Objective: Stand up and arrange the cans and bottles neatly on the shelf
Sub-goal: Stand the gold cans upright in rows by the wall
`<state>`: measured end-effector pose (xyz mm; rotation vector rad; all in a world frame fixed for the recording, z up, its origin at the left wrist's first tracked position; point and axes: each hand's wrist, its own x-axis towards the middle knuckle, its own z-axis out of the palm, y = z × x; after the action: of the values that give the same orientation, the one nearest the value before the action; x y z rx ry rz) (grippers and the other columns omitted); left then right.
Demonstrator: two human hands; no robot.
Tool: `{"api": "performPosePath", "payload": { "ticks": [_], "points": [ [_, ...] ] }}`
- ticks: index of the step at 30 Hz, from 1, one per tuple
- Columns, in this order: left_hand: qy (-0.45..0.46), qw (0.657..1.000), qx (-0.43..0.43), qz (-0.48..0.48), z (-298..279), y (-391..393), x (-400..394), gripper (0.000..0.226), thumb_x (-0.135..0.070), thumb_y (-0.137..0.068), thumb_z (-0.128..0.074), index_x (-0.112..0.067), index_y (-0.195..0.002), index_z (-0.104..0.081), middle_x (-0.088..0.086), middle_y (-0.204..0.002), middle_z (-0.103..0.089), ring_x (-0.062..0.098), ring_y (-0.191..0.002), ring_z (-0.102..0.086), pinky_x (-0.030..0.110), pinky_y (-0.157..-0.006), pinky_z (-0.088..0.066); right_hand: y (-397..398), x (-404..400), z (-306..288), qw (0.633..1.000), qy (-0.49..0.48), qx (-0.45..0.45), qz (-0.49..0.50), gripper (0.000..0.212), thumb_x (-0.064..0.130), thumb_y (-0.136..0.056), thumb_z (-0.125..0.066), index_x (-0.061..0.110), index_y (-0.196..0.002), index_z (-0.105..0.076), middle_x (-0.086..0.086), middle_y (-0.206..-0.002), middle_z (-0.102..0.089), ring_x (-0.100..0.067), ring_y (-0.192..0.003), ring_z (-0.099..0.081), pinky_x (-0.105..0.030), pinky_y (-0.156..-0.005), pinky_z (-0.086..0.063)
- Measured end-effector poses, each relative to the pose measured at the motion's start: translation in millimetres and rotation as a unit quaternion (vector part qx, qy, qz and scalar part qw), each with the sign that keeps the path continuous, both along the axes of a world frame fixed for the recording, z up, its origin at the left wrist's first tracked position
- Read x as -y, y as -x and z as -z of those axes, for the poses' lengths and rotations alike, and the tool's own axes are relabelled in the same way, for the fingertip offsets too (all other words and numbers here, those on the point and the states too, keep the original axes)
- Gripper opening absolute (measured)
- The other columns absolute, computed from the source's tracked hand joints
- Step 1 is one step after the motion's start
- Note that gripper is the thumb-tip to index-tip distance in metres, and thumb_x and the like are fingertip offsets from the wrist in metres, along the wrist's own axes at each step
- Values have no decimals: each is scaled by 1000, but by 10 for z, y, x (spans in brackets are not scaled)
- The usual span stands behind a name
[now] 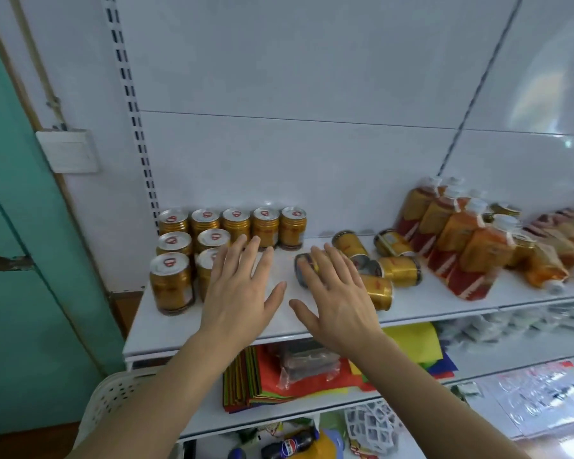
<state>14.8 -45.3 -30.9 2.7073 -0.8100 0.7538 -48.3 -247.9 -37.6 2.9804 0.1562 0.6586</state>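
Several gold cans (pixel 171 282) stand upright in rows at the left end of the white shelf (pixel 212 329). Several more gold cans (pixel 400 271) lie on their sides in the middle. Orange bottles with white caps (pixel 478 256) stand in a slanted row at the right, and others lie flat behind them. My left hand (pixel 242 293) hovers with straight spread fingers just right of the upright cans. My right hand (pixel 338 293) is spread flat over a toppled can (pixel 304 267); whether it touches the can cannot be told.
A lower shelf holds coloured paper sheets (pixel 256 376) and a wrapped packet (pixel 307 364). A white perforated basket (pixel 113 395) stands at the lower left. A cola bottle (pixel 290 443) lies at the bottom. A green door (pixel 10 260) is at the left.
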Motion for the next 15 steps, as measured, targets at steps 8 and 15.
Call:
{"api": "performPosePath", "payload": {
  "ticks": [8, 15],
  "points": [
    [17, 998, 8, 54, -77, 762, 1433, 68, -56, -107, -41, -11, -156, -49, 14, -166, -41, 33, -160, -26, 57, -128, -21, 933, 1301, -2, 999, -18, 11, 26, 73, 66, -108, -35, 18, -162, -43, -12, -174, -29, -32, -165, -11, -56, -129, -23],
    [46, 989, 3, 142, -145, 1354, 2715, 65, -52, -105, -47, -12, -155, -51, 12, -163, -46, 31, -156, -34, 52, -128, -27, 1638, 2514, 86, 994, -27, 4, 110, 74, 68, -107, -33, 21, -164, -40, -11, -174, -29, -31, -165, -12, -54, -132, -19]
  ]
}}
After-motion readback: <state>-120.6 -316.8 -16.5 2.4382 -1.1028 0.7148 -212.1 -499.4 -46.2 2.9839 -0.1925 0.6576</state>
